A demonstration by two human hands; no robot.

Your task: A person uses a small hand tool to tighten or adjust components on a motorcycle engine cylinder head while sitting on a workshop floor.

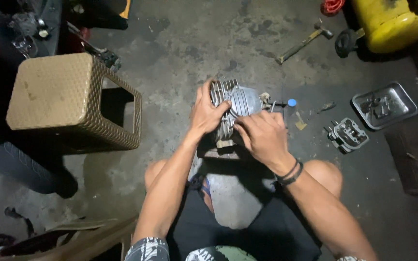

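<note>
I saw both hands closed on a finned grey metal engine cylinder part that sat on the stained concrete floor just ahead of the person's knees. The left hand wrapped the left side of that finned part, fingers spread over the fins and the thumb lying across the ribbed top face. The right hand gripped its lower right edge, fingers curled under; a dark band circled that wrist. Whether the right fingers pinched a small piece as well, I could not tell.

Just right of the part I noted a small blue cap and a little tan scrap on the floor, close by but not touching it. Farther right lay a ribbed metal cover piece, and beyond it a shallow grey metal tray holding small parts. A hammer with a wooden handle lay well behind, near a yellow cylindrical tank at the top right corner. To the left stood a tan woven-pattern plastic stool, well apart from the hands, with dark machinery behind it.
</note>
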